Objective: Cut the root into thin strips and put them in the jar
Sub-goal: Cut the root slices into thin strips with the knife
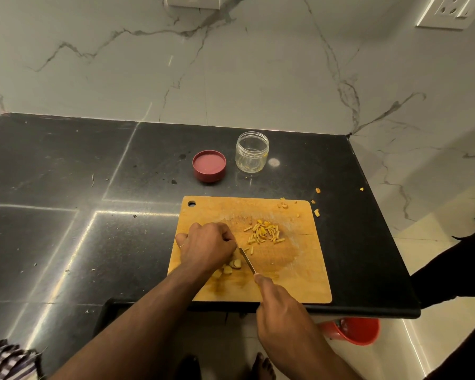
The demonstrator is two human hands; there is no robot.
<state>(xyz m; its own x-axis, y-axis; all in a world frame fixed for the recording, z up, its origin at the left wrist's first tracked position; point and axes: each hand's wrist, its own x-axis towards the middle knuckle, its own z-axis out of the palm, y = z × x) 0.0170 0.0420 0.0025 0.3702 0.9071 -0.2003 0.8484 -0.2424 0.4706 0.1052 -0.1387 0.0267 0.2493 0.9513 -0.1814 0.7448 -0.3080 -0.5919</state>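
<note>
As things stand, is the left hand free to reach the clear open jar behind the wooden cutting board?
Probably not yet: the left hand is curled, pinning yellow root pieces beside the knife blade. The path itself looks open; only bare black counter lies between the board and the clear jar.

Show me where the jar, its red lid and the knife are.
jar (pixel 252 152): head view, on its clear side wall.
red lid (pixel 209 165): head view, on its inner face.
knife (pixel 247 260): head view, on the middle of the blade.
</note>
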